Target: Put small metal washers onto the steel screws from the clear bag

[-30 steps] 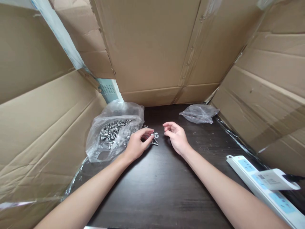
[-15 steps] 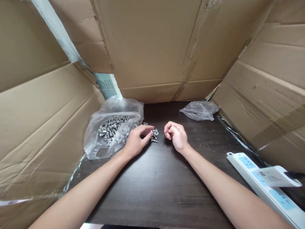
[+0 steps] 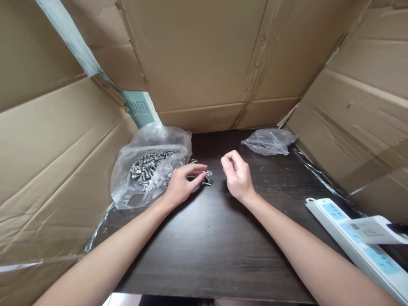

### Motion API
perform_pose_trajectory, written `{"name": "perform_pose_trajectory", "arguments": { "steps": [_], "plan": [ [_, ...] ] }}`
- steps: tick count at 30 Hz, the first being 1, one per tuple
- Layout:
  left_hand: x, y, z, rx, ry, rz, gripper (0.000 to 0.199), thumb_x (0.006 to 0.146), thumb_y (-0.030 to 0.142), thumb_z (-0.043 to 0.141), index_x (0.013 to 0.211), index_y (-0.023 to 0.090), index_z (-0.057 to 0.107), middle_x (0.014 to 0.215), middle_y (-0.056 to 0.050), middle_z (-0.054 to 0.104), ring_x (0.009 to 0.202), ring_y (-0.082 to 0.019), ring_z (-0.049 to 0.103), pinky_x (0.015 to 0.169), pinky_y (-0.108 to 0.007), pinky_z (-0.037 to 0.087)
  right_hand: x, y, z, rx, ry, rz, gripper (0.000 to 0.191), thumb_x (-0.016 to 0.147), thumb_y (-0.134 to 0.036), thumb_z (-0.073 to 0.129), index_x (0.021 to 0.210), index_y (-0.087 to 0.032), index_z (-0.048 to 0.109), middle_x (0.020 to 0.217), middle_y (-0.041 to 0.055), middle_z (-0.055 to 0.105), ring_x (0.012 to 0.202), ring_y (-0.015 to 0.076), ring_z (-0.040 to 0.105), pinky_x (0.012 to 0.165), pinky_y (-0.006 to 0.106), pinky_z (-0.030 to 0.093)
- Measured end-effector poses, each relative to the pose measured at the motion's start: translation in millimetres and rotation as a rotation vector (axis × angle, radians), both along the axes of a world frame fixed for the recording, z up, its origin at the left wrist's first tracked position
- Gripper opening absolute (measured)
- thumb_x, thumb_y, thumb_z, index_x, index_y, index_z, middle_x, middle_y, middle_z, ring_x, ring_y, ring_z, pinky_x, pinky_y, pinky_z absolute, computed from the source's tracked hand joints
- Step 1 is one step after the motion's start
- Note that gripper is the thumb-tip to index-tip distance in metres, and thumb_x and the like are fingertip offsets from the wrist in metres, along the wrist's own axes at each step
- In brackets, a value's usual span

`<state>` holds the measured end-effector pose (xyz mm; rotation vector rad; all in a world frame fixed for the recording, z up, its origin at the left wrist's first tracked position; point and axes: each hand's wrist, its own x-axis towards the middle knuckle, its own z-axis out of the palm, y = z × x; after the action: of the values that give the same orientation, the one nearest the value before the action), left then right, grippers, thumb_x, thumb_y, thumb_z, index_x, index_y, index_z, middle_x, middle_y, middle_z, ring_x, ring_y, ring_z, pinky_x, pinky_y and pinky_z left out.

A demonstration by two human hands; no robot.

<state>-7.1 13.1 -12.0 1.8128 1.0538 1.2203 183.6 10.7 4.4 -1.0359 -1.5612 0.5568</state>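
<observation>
My left hand [image 3: 181,183] reaches in from the left with thumb and fingertips pinched on a small silver bolt [image 3: 208,173]. Just below those fingertips, a few more loose bolts [image 3: 207,183] lie on the dark table. To the right, my right hand [image 3: 237,176] is raised a little apart, fingers curled and thumb pressed to the forefinger; whatever it may hold is hidden. Behind my left hand sits a clear plastic bag [image 3: 123,187], its mouth showing a heap of silver bolts [image 3: 149,166]. Small metal pieces [image 3: 193,161] lie beside the bag.
A second, flattened clear bag [image 3: 269,141] lies at the back right. A white power strip [image 3: 342,225] with a plug and cable runs along the right side. Cardboard walls [image 3: 204,63] enclose the dark table [image 3: 204,250] on the left, back and right.
My right hand has turned and lifted slightly, bringing its thumb up against the forefinger. A washer seen by my left fingertips no longer shows there. My left hand stays nearly in place.
</observation>
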Motion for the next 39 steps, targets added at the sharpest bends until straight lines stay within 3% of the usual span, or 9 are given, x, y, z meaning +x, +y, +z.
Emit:
{"name": "perform_pose_trajectory", "arguments": {
  "steps": [2,4,7,12,17,22,24,34,39],
  "plan": [
    [0.7,-0.5,0.5,-0.029,-0.037,-0.008,0.025,0.086,0.028,0.074,0.107,0.015,0.075,0.105,-0.007,0.078,0.093,-0.02,0.077,0.09,-0.033,0.065,0.7,-0.7,-4.5,0.003,-0.082,0.05,0.011,0.098,-0.032,0.05,0.097,-0.021,0.05,0.068,-0.0037,0.048,0.054,0.013,0.043,0.054,0.028,0.035],
    [1.3,-1.0,0.7,-0.038,-0.078,-0.015,0.027,0.085,0.029,0.076,0.108,0.014,0.075,0.104,-0.008,0.078,0.093,-0.02,0.077,0.09,-0.032,0.065,1.1,-0.7,-8.9,0.005,-0.217,0.1,0.016,0.097,-0.029,0.052,0.11,-0.02,0.052,0.084,0.0008,0.059,0.067,0.0154,0.054,0.063,0.03,0.042],
    [2.3,-1.2,-0.2,-0.027,-0.108,-0.015,0.027,0.085,0.029,0.076,0.107,0.013,0.075,0.106,-0.008,0.078,0.094,-0.021,0.077,0.09,-0.032,0.066,0.6,0.1,-12.6,0.036,-0.422,0.105,0.012,0.099,-0.027,0.048,0.099,-0.02,0.058,0.094,0.0051,0.063,0.085,0.0202,0.058,0.075,0.034,0.044],
    [3.0,0.7,-4.4,0.041,-0.038,-0.017,0.025,0.088,0.027,0.073,0.109,0.014,0.075,0.106,-0.008,0.078,0.092,-0.019,0.077,0.089,-0.031,0.065,-1.3,2.1,-13.6,0.089,-0.58,0.079,0.027,0.102,-0.025,0.039,0.077,-0.021,0.049,0.079,0.0056,0.058,0.079,0.0221,0.05,0.073,0.037,0.04],
    [2.0,0.5,-4.0,0.199,0.138,0.012,0.018,0.09,0.022,0.071,0.106,0.016,0.075,0.096,-0.005,0.077,0.081,-0.015,0.073,0.073,-0.025,0.061,-2.2,4.3,-16.2,0.127,-0.569,0.132,0.026,0.104,-0.024,0.034,0.081,-0.021,0.046,0.083,0.0069,0.057,0.08,0.0228,0.048,0.076,0.038,0.039],
    [0.3,-3.2,-2.2,0.316,0.25,0.01,0.029,0.089,0.02,0.073,0.118,0.017,0.069,0.1,-0.005,0.075,0.083,-0.015,0.069,0.075,-0.025,0.056,-2.6,4.9,-19.3,0.139,-0.571,0.145,0.027,0.106,-0.025,0.032,0.081,-0.022,0.043,0.082,0.0067,0.055,0.08,0.023,0.048,0.076,0.038,0.039],
    [0.0,-4.1,-2.2,0.32,0.253,0.0,0.033,0.088,0.019,0.075,0.12,0.017,0.067,0.1,-0.004,0.074,0.085,-0.015,0.068,0.076,-0.025,0.056,-3.1,4.5,-19.9,0.137,-0.569,0.149,0.028,0.106,-0.025,0.032,0.08,-0.022,0.043,0.081,0.0063,0.054,0.079,0.0228,0.048,0.075,0.038,0.038],
    [0.4,-3.4,-0.2,0.261,0.222,-0.015,0.014,0.089,0.024,0.074,0.101,0.018,0.072,0.085,-0.001,0.072,0.072,-0.013,0.065,0.068,-0.023,0.052,-4.2,1.9,-15.3,0.088,-0.478,0.162,0.034,0.105,-0.029,0.035,0.074,-0.022,0.044,0.075,0.0049,0.054,0.075,0.0215,0.047,0.074,0.037,0.037],
    [-0.2,-2.2,-2.1,0.17,0.209,0.036,0.02,0.087,0.03,0.076,0.102,0.018,0.074,0.086,-0.003,0.075,0.072,-0.014,0.066,0.069,-0.025,0.053,-0.4,3.6,-12.6,-0.082,-0.115,0.111,0.023,0.094,-0.029,0.039,0.082,-0.021,0.058,0.08,0.005,0.059,0.077,0.021,0.053,0.072,0.036,0.041]
  ]
}}
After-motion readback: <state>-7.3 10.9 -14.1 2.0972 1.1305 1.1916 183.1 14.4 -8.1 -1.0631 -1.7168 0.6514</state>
